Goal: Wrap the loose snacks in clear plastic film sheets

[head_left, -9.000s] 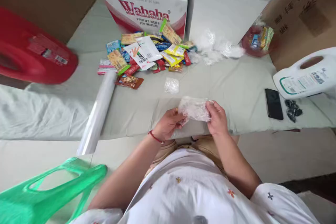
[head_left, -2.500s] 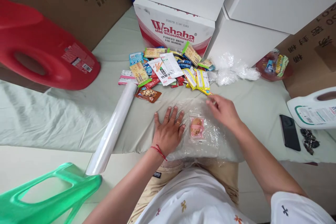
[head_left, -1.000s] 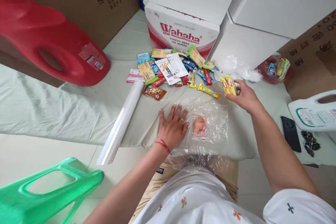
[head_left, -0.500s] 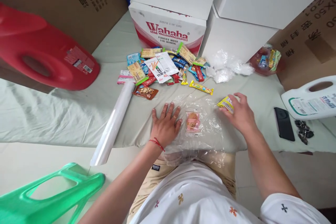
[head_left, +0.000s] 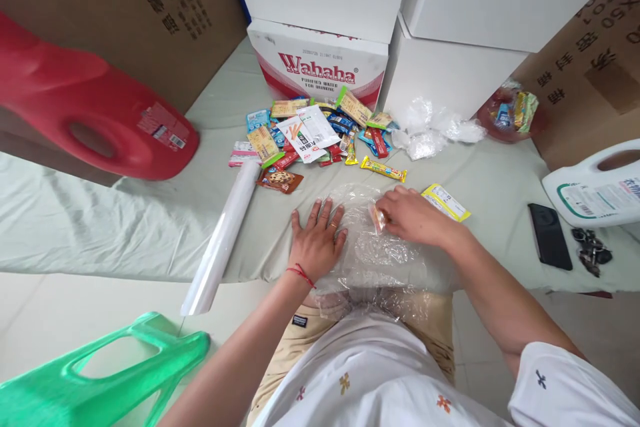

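Observation:
My left hand (head_left: pixel 317 240) lies flat with fingers spread, at the left edge of a sheet of clear plastic film (head_left: pixel 360 250). Above the film, my right hand (head_left: pixel 413 213) pinches a small wrapped biscuit (head_left: pixel 377 217), which is tilted and partly hidden by the fingers. A yellow and white snack packet (head_left: pixel 446 202) lies on the cloth just beyond my right wrist. Farther back is a pile of wrapped snacks (head_left: pixel 305 137), with a yellow snack bar (head_left: pixel 383 169) in front of it. The film hangs over the near edge onto my lap.
Left of my hand lies a roll of plastic film (head_left: pixel 223 240). A red jug (head_left: pixel 100 113) and a green stool (head_left: pixel 110 373) are at the left. Crumpled clear plastic (head_left: pixel 425 130) is at the back; a white jug (head_left: pixel 595 187), phone (head_left: pixel 550 236) and keys (head_left: pixel 591 250) are at the right.
My right hand has let go of the yellow packet, leaving it on the cloth, and moved left to grip the biscuit and raise it off the film. My left hand stays in place.

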`<state>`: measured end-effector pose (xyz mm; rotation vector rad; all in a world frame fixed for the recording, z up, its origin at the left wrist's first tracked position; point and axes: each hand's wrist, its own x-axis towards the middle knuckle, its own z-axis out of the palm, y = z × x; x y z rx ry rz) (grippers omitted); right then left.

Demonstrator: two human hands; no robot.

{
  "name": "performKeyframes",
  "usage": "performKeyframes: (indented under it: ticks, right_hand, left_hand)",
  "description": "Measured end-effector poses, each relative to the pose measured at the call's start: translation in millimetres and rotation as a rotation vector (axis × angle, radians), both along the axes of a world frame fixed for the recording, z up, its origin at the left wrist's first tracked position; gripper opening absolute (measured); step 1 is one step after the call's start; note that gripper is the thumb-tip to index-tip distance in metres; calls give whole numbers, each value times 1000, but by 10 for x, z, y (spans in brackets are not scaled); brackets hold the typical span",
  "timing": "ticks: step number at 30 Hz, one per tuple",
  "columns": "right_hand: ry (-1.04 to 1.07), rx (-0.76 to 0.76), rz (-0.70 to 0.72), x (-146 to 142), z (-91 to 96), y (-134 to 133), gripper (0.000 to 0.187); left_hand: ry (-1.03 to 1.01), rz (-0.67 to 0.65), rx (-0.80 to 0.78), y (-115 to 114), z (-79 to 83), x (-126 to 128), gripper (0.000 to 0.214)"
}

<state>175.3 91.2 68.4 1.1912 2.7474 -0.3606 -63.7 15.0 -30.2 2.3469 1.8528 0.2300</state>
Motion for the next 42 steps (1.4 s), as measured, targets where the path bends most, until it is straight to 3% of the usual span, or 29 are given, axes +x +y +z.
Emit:
performKeyframes:
  ticks: [3, 8, 12, 15, 18, 21, 25, 30, 34, 37, 42]
  right_hand:
    - [75, 81, -160, 49, 43, 341, 20]
    - [297, 340, -434, 250, -18, 637, 61]
    - [163, 336, -689, 735, -239, 418, 77]
    - [5, 156, -758, 1115, -480, 142, 97]
    - [-43, 39, -759, 1309, -668, -89, 94]
    - [12, 89, -799, 1304, -753, -184, 87]
    - [93, 123, -712, 1192, -697, -119, 79]
    - [199, 201, -709, 905, -332, -108, 78]
    - [321, 41, -346, 384, -132, -329, 76]
    - [244, -58, -167, -21, -195, -494, 75]
    - [83, -59, -138, -310, -413, -592, 75]
  left_hand:
    - [12, 0, -8, 2, 9, 3, 59]
    - [15, 7, -15, 1, 13, 6, 59]
    - [0, 10, -19, -2, 22, 3, 59]
    - [-10, 4, -19, -3, 24, -3, 59]
    - [-20, 1, -12, -5, 14, -8, 59]
    - [-32, -2, -6, -3, 2, -8, 59]
    - [-42, 0, -7, 1, -3, 3, 59]
    - [-43, 5, -11, 1, 5, 6, 59]
    - [-43, 17, -17, 4, 10, -1, 58]
    - [-56, 21, -19, 4, 20, -6, 57]
    - [-96, 36, -24, 0, 39, -11, 58]
